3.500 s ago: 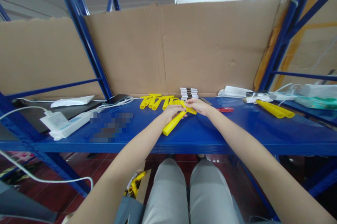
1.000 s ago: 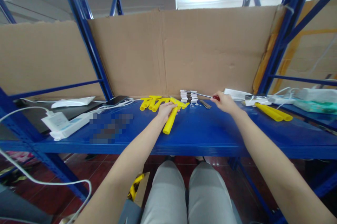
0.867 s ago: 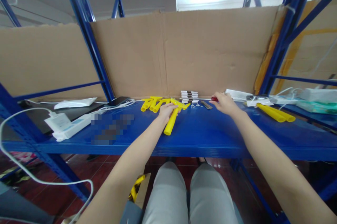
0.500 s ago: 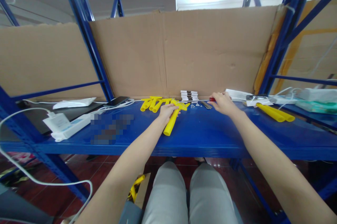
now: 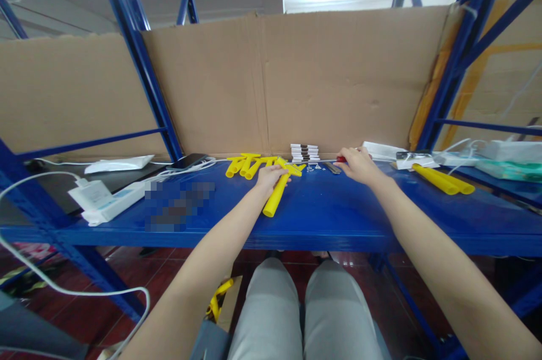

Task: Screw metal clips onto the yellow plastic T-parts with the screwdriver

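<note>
My left hand (image 5: 271, 178) is closed round a yellow T-shaped piece with a tubular handle (image 5: 276, 197), whose open end points toward me. My right hand (image 5: 356, 163) is closed on a small red object (image 5: 341, 159); only a bit of it shows by the fingertips, so its kind is unclear. Just left of that hand lies a flat dark strip (image 5: 332, 167). Tiny pale pieces (image 5: 315, 167) are scattered between the hands, in front of a stack of white packs with dark bands (image 5: 304, 153). More yellow T-shaped pieces (image 5: 244, 166) lie left of my left hand.
Two yellow tubes (image 5: 442, 180) rest at the right on the blue shelf (image 5: 330, 219). A white power strip (image 5: 116, 205), cables and a phone (image 5: 190, 162) occupy the left. Cardboard (image 5: 339, 78) stands along the back. Below, a box (image 5: 231, 303) holds yellow pieces.
</note>
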A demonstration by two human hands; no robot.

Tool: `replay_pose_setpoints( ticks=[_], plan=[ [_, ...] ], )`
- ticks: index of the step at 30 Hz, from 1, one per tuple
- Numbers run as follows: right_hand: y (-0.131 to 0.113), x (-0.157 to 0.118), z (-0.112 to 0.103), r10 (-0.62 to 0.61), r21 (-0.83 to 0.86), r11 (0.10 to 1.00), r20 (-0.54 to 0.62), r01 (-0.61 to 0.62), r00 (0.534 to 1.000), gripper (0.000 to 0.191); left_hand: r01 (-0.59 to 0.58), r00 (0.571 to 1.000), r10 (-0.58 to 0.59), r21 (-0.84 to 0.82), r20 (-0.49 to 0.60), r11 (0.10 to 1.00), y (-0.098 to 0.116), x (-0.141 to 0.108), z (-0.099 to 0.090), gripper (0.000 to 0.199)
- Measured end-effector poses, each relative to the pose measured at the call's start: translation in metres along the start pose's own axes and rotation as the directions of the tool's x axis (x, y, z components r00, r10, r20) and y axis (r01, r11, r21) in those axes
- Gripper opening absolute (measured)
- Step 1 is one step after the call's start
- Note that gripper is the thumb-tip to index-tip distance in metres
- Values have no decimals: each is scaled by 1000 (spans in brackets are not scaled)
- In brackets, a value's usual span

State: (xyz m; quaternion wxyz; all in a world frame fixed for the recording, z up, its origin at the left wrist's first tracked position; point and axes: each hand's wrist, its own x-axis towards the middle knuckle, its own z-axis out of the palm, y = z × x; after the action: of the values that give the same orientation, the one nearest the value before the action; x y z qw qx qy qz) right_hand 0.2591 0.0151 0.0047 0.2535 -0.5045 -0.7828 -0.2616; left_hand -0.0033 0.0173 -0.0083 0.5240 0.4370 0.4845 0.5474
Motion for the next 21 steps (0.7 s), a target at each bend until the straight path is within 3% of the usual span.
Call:
replay_pose_setpoints(
  ticks=[14,21],
  plan=[
    [-1,0,-2,3,-10,1000,24,-3,1000,16,-28,1000,28,21,8,999,3,-5,2,18],
    [-3,-1,-5,-1,-23,1000,45,2,999,18,-128,992,124,132,37,983,-3,3,-1,12]
  ],
)
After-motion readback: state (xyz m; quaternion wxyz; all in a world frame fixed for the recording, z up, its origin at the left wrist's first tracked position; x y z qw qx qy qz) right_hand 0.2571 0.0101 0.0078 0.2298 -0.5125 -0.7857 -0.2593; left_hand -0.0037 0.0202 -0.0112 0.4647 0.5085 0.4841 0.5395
